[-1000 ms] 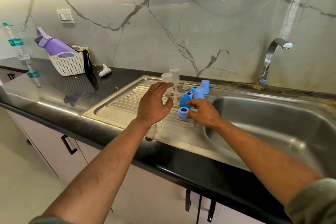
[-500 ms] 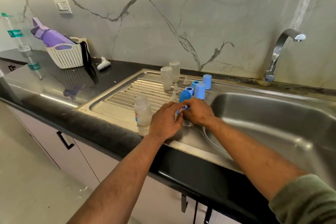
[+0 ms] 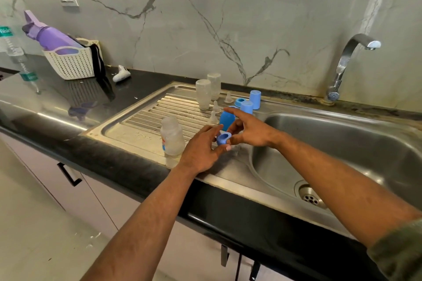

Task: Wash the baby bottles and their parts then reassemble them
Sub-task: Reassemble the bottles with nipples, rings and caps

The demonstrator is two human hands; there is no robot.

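Left hand (image 3: 201, 153) pinches the blue collar ring (image 3: 223, 138), right hand (image 3: 249, 130) fingers loosely spread beside it; wet plastic could slip onto the drainboard (image 3: 141, 125)

The ring (image 3: 223, 138) I pinch is blue, same blue as the 2 caps (image 3: 255, 99) and the rounded cover (image 3: 227, 119) behind it. My bottles (image 3: 172, 136) are cloudy clear plastic; the near one carries a small red and blue mark. The drainboard (image 3: 146, 118) is ribbed steel grey, the counter (image 3: 52, 98) glossy black, the wall (image 3: 205, 29) pale grey marble with dark veins. The basket (image 3: 70, 64) is cream lattice, the flask (image 3: 49, 35) in it lilac. My sleeve (image 3: 402, 255) is mottled olive green.
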